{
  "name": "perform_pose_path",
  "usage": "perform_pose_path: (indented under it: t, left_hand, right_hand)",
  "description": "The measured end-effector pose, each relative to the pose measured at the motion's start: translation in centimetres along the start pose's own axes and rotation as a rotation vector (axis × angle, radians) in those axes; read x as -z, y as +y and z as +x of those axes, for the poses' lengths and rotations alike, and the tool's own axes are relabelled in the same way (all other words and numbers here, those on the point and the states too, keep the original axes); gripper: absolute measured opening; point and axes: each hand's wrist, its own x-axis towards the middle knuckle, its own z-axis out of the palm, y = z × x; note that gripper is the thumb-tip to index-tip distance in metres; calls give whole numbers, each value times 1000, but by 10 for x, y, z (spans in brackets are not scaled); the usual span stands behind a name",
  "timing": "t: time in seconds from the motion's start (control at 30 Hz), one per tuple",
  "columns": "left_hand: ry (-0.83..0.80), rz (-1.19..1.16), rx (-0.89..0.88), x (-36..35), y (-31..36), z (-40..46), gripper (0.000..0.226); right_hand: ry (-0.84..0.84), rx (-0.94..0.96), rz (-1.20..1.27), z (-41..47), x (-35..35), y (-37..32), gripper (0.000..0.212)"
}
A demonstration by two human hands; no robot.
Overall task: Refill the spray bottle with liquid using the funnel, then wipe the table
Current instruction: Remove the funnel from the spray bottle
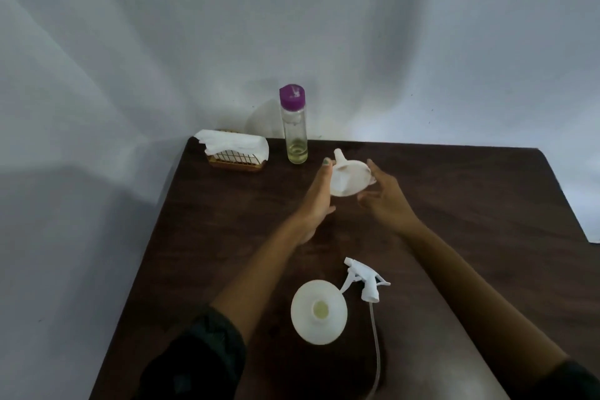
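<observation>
Left fingers: the left hand (319,193) lies along the left side of the white funnel (349,177), fingers straight and pressed against its rim, one fingertip up by the spout.
Right fingers: the right hand (386,196) holds the funnel from the right, thumb on the upper rim and fingers curled under the lower edge.
Funnel: held between both hands above the far middle of the desk (470,204), tilted, spout pointing up and away to the left.
Spray bottle: the white spray bottle (319,312) stands open near the front of the desk, between the forearms, a little pale liquid visible through its neck.
Sprayer head: the white sprayer head (365,279) lies on the desk just right of the bottle, its tube trailing toward the front edge.
Liquid bottle: a clear liquid bottle (294,131) with a purple cap stands at the far edge, a shallow layer of yellowish liquid at its bottom.
Tissues: white tissues (232,143) sit in a small basket (237,162) at the far left corner, left of the clear bottle.
</observation>
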Motion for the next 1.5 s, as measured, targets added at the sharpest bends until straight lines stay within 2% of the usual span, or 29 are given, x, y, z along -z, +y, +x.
perform_pose_path:
  t: [0.27,0.37,0.43,0.6,0.77,0.83,0.97,1.1,1.23,1.33,1.37,1.43,1.5]
  left_hand:
    - [44,160,55,-9,-14,93,57]
    - [36,167,87,-11,-19,115,65]
    - [54,174,99,-12,-20,125,70]
    - [121,207,87,-12,-19,142,64]
    - [171,179,91,0,-28,142,92]
    - [179,165,67,6,-25,127,92]
    - [216,39,-26,24,-26,73,64]
    - [275,43,-59,47,-45,-9,56]
    - [363,54,38,58,-95,-89,35]
    - [318,155,116,64,-144,-136,23]
    - [267,192,136,65,-161,-150,20]
    - [151,285,176,69,-192,-175,16]
    - [37,399,250,70,-215,-193,22]
  right_hand:
    - [32,-206,1,82,-16,43,78]
    - [15,-261,-5,101,-21,59,83]
    - [22,-274,-1,111,-22,65,85]
    - [44,-293,-41,123,-22,68,83]
    - [66,-358,15,113,-15,70,82]
    - [101,-381,25,102,-9,74,77]
    - [143,-388,39,62,7,83,54]
    - [107,-400,-77,2,20,95,39]
    - [58,-436,-156,-57,23,106,33]
    - [-51,-414,-219,-90,16,109,23]
    - [-82,-422,-227,-98,12,109,24]
    - [-107,-466,-223,-110,4,106,40]
    - [-122,-455,-258,-115,-3,105,55]
